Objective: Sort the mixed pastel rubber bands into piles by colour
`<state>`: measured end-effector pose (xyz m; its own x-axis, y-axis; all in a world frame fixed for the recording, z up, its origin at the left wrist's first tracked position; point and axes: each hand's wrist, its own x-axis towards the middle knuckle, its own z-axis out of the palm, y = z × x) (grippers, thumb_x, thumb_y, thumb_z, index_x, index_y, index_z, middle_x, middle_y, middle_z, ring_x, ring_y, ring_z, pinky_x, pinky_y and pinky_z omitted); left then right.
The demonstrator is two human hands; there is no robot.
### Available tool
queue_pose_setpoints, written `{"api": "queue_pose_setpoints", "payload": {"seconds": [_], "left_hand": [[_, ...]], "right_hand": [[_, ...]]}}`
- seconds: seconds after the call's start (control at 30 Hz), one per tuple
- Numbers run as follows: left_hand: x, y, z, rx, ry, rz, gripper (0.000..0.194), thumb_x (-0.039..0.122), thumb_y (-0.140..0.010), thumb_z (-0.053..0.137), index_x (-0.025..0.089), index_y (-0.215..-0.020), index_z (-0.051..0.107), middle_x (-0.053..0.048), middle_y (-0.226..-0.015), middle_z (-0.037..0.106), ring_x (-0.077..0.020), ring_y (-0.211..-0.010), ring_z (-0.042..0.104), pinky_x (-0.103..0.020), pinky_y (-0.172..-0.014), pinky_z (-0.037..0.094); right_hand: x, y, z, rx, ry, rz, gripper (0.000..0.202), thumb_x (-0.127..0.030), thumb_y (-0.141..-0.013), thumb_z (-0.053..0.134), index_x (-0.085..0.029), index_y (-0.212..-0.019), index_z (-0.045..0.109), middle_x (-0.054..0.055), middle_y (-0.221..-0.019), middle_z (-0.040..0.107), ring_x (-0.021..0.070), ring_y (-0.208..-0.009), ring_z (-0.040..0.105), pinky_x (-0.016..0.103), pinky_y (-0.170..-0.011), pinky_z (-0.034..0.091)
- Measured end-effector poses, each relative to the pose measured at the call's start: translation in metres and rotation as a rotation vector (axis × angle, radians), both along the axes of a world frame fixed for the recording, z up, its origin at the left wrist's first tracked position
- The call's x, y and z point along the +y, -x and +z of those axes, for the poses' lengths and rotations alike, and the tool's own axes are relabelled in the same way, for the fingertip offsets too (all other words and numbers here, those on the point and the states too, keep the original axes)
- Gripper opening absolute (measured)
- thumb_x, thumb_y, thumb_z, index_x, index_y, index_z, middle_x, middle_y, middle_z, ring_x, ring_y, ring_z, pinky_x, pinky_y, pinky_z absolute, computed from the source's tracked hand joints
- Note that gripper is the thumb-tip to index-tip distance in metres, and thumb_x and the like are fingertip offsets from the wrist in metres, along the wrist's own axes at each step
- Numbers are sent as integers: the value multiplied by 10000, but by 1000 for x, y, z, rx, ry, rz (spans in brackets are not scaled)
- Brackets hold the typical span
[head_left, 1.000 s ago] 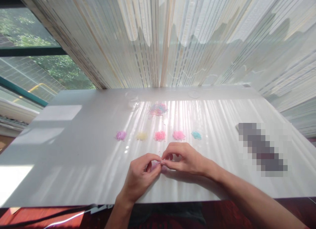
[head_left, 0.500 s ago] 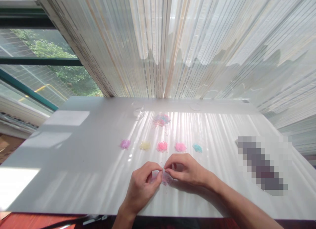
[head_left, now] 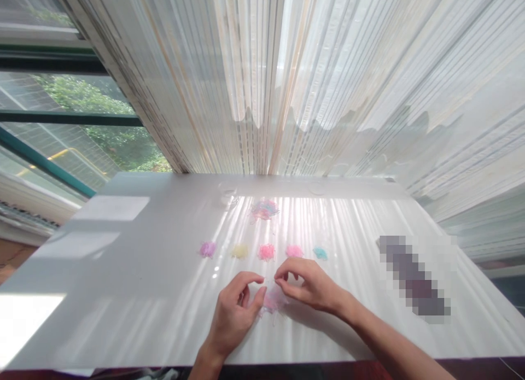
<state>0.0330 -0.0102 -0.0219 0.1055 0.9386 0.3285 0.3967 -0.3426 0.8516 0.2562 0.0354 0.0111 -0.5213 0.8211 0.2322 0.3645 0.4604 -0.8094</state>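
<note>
My left hand (head_left: 235, 306) is just left of a mixed pile of small rubber bands (head_left: 271, 302), its thumb and forefinger apart with nothing seen between them. Above the same pile, my right hand (head_left: 305, 284) has thumb and forefinger pinched together. Whatever sits in that pinch is too small to make out. Beyond the hands lies a row of single-colour heaps: a purple pile (head_left: 207, 249), a pale yellow pile (head_left: 239, 251), a coral pile (head_left: 266, 252), a pink pile (head_left: 294, 251) and a teal pile (head_left: 320, 252).
Farther back are a larger multicoloured pile (head_left: 264, 210), a clear container (head_left: 228, 194) and a clear round piece (head_left: 316, 189) on the white table (head_left: 156, 292). A blurred-out dark object (head_left: 414, 279) lies at right. A striped curtain (head_left: 262, 79) hangs behind.
My left thumb and forefinger have parted from a pinch, and the left hand has drawn slightly away from the right. My right hand stays pinched. The whole view has tilted and shifted slightly.
</note>
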Motion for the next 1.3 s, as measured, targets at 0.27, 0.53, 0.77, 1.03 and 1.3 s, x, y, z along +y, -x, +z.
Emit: {"api": "queue_pose_setpoints", "payload": {"seconds": [0.27,0.53,0.77,1.03,1.3], "left_hand": [[1,2,1,-13,-55,45,79,242,-954,642,209,-936,712,15,-769,682,-77,-481,480,-176,-468,457],[1,4,2,-22,-31,51,115,264,-957,633,209,-904,720,10,-751,691,-88,-497,516,-180,-487,475],[3,4,2,-26,1,56,152,287,-954,621,204,-883,726,8,-711,677,-94,-499,529,-182,-494,486],[4,4,3,-32,43,48,185,323,-961,622,200,-875,730,5,-703,664,-101,-511,531,-196,-509,493],[2,8,4,-135,151,103,250,411,-956,644,196,-858,725,2,-701,647,-122,-568,568,-202,-537,512]], "right_hand": [[-17,-70,-15,-23,-46,-763,223,-436,-943,661,-233,-896,740,45,-875,745,184,-729,645,294,-654,534],[-8,-80,-31,-79,-31,-814,342,-541,-918,656,-219,-867,761,52,-834,742,185,-653,616,312,-637,525],[0,-77,-34,-96,-69,-794,369,-546,-926,626,-207,-860,756,60,-800,724,205,-689,642,333,-684,537],[-5,-74,-39,-116,-137,-790,343,-468,-1014,534,-207,-941,743,84,-893,727,211,-726,645,324,-606,530],[-2,-78,-49,-138,-227,-766,315,-485,-1001,586,-230,-1034,768,120,-1064,752,293,-1029,693,474,-925,584]]}}
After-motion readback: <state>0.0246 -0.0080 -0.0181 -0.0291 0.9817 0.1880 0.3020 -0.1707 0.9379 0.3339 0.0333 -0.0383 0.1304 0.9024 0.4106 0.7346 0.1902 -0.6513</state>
